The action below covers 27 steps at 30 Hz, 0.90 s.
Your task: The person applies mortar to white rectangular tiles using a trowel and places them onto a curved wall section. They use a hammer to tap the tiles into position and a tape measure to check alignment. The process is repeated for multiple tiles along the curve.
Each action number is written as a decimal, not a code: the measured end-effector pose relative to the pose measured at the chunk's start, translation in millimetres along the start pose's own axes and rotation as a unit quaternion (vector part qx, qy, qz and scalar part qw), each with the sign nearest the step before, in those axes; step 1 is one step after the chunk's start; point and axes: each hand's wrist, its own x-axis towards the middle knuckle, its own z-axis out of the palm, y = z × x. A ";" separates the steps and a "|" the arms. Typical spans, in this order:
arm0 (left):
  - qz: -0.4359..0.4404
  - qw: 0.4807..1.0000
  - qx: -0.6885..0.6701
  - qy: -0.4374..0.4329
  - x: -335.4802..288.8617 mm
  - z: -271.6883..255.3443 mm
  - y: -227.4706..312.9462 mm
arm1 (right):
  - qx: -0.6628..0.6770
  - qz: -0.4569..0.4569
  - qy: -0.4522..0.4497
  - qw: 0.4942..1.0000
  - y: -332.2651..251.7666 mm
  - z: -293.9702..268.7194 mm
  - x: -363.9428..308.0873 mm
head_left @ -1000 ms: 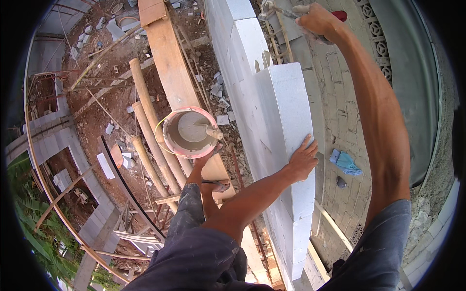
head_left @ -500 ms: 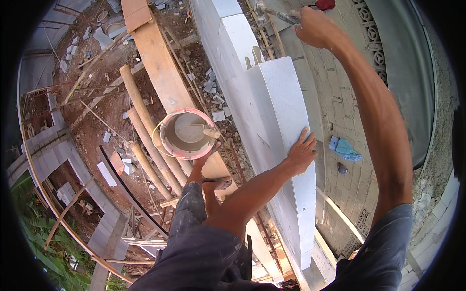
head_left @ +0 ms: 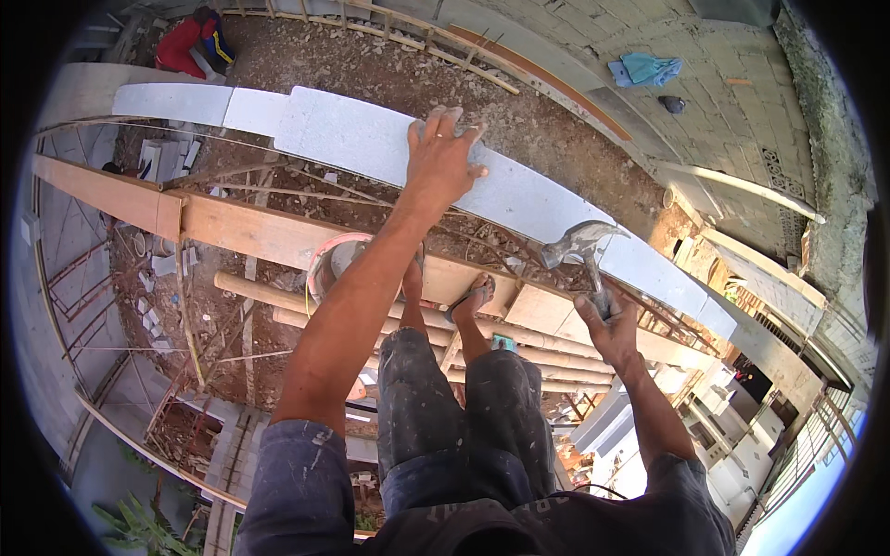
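Note:
My left hand rests on the top of a white block in a narrow wall, fingers spread over its upper face. My right hand is wrapped round the handle of a claw hammer. Its metal head is up beside the near edge of the wall, and I cannot tell whether it touches a block. Behind my left forearm, a pinkish-rimmed bucket is partly hidden.
My sandalled feet are on a long wooden plank beside the wall. Round wooden poles lie below it. Across the wall, rubble covers the ground, with a blue cloth farther right. Another person in red crouches at the far left.
The view has turned, so the wall now runs across the picture. My right hand has brought the hammer down from high up to beside the wall. My left hand is still on the wall's top.

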 end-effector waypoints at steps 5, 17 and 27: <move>-0.133 0.965 0.225 -0.021 -7.8 -43.4 -15.4 | -0.076 0.194 -0.012 0.978 110.0 26.3 -152.9; -0.206 0.959 0.194 0.003 -43.7 -5.2 -3.7 | -0.013 0.571 -0.150 0.807 141.9 133.0 -344.9; -0.175 0.968 0.180 0.030 -46.8 3.7 -10.8 | 0.016 0.645 -0.095 0.758 153.6 175.2 -343.7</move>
